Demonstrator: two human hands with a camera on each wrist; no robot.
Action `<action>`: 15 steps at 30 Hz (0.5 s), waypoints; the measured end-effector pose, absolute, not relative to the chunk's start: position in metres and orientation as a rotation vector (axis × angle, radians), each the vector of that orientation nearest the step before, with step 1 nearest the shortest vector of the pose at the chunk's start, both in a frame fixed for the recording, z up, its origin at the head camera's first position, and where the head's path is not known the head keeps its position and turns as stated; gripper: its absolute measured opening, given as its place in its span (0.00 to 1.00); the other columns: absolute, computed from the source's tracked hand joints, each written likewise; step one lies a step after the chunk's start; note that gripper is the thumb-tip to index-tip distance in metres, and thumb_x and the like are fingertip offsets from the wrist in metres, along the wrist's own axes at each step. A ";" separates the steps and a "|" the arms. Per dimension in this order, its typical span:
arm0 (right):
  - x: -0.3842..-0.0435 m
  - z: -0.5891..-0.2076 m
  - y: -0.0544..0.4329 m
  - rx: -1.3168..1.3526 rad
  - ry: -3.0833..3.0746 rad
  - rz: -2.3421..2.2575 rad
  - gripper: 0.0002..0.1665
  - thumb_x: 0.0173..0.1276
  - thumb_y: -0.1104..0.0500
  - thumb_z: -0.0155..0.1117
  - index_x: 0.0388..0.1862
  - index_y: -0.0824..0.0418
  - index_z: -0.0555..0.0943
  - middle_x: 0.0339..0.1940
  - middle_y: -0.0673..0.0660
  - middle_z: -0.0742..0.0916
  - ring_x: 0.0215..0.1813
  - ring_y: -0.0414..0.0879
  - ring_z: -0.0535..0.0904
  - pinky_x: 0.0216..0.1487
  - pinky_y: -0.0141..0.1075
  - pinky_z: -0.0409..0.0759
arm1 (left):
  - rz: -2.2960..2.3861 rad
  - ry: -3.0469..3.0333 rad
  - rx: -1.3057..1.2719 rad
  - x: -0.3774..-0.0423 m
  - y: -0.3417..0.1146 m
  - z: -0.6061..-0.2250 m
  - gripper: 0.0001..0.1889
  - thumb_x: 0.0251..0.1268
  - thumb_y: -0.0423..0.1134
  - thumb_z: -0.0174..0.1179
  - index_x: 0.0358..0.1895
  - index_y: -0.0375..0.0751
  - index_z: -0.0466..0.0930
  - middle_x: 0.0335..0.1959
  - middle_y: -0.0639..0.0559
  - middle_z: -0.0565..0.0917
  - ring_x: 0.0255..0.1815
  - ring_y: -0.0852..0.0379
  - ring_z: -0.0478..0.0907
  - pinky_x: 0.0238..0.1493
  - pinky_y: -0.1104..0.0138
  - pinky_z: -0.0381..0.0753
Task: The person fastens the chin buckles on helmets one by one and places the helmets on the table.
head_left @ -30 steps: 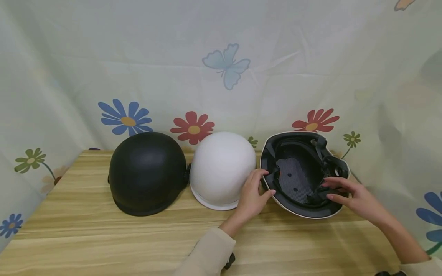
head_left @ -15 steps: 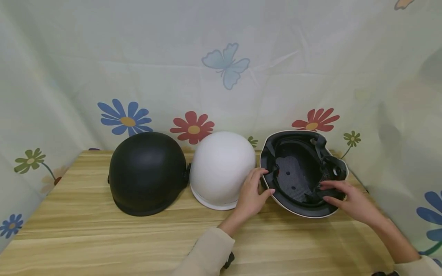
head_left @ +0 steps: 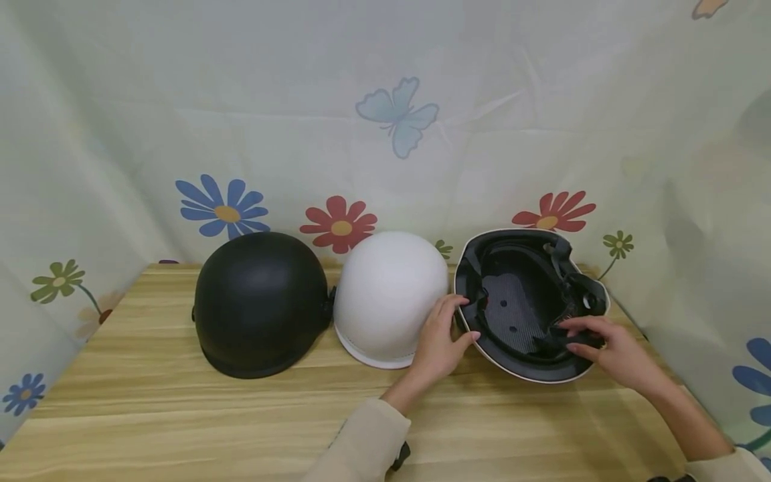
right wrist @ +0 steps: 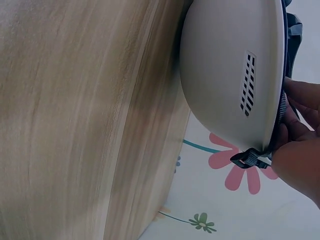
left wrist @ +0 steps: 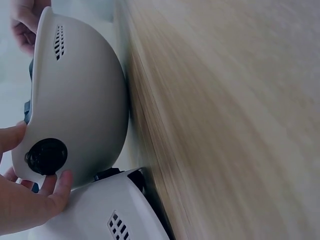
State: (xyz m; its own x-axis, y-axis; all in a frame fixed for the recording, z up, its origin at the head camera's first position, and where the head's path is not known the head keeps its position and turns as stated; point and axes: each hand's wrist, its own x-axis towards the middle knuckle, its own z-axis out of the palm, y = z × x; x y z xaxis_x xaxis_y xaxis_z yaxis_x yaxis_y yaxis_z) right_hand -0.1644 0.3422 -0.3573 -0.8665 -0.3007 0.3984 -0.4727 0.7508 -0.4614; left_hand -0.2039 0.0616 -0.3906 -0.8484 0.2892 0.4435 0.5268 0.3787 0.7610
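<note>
Compared with a second ago, the right hand (head_left: 617,347) has shifted slightly leftward over the upturned white hard-shell helmet with a black lining (head_left: 512,311), while the left hand (head_left: 438,340) and that helmet keep practically the same place. From the head view, the step in hand seems to be working a black fabric strap (head_left: 585,338) inside, which the right thumb and index finger appear to pinch; the left hand grips the rim. The helmet sits tilted on the wood-grain table (head_left: 181,418), right of a smooth white dome-shaped helmet (head_left: 388,294) and a matte black rounded helmet (head_left: 255,301). Its next move likely calls for steadying the rim while the strap is drawn or tucked. On the left wrist view, the shell looks plain and matte, with a round black plastic knob (left wrist: 48,156) beside the left fingertips. Through the right wrist view, slotted vents (right wrist: 248,85) mark its side and a black buckle (right wrist: 246,159) dangles; what lies between the right fingers is partly hidden.
</note>
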 end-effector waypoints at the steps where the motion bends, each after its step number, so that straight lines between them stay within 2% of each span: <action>1: -0.164 -0.357 0.342 0.593 -2.655 0.829 0.17 0.51 0.73 0.68 0.42 0.68 0.80 0.33 0.55 0.82 0.35 0.33 0.74 0.34 0.23 0.69 | -1.460 -2.404 -0.725 -0.204 0.062 -0.391 0.26 0.55 0.37 0.64 0.58 0.40 0.68 0.60 0.47 0.68 0.63 0.54 0.63 0.62 0.63 0.62; 7: -0.162 -0.355 0.342 0.563 -2.666 0.935 0.13 0.54 0.70 0.67 0.41 0.65 0.81 0.27 0.48 0.76 0.29 0.36 0.70 0.26 0.28 0.66 | -1.456 -2.413 -0.727 -0.204 0.061 -0.392 0.26 0.55 0.37 0.65 0.58 0.40 0.68 0.60 0.47 0.68 0.63 0.54 0.63 0.62 0.63 0.61; 15: -0.163 -0.353 0.341 0.592 -2.676 0.948 0.14 0.54 0.68 0.68 0.41 0.64 0.81 0.25 0.48 0.73 0.27 0.38 0.66 0.24 0.30 0.63 | -1.464 -2.416 -0.732 -0.203 0.059 -0.393 0.26 0.56 0.36 0.64 0.58 0.40 0.68 0.61 0.47 0.67 0.63 0.54 0.62 0.63 0.63 0.61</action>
